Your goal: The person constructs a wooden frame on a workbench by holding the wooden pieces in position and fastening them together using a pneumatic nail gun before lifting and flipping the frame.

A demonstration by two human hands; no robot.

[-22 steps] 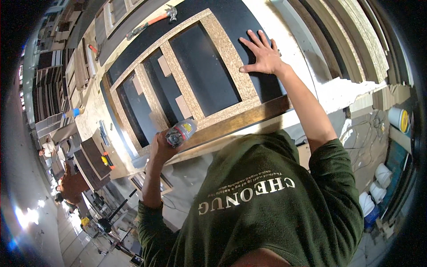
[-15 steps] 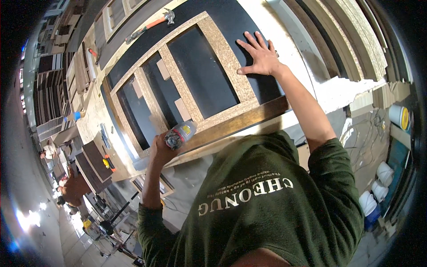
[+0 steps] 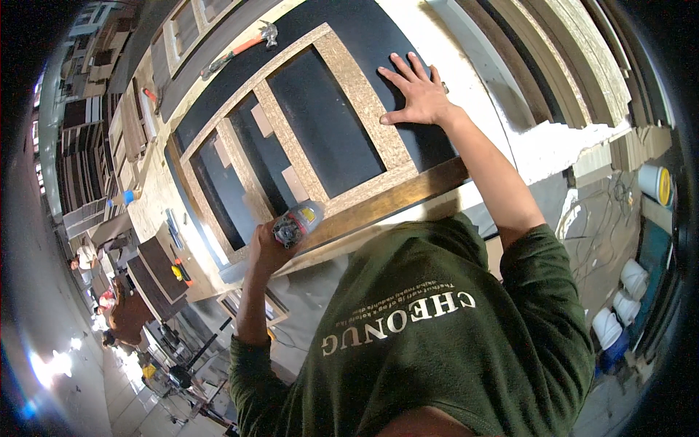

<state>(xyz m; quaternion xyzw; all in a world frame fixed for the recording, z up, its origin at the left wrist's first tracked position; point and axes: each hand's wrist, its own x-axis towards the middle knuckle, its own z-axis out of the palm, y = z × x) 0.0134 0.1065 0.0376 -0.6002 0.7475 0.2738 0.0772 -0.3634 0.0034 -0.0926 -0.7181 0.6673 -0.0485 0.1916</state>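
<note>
A chipboard frame with several openings lies on a dark panel on the workbench. My right hand rests flat with fingers spread, partly on the frame's right corner and partly on the dark panel. My left hand grips a small bottle with a grey cap and a yellow label, held at the frame's near edge. A dark wooden strip runs along that edge. Small chipboard blocks lie inside the openings.
A hammer with an orange handle lies at the far end of the panel. Stacked boards stand to the right. White buckets sit on the floor at right. People work at far left, beside a blue cup.
My left hand has shifted the bottle slightly along the frame's near edge. My right hand stays flat in the same spot.
</note>
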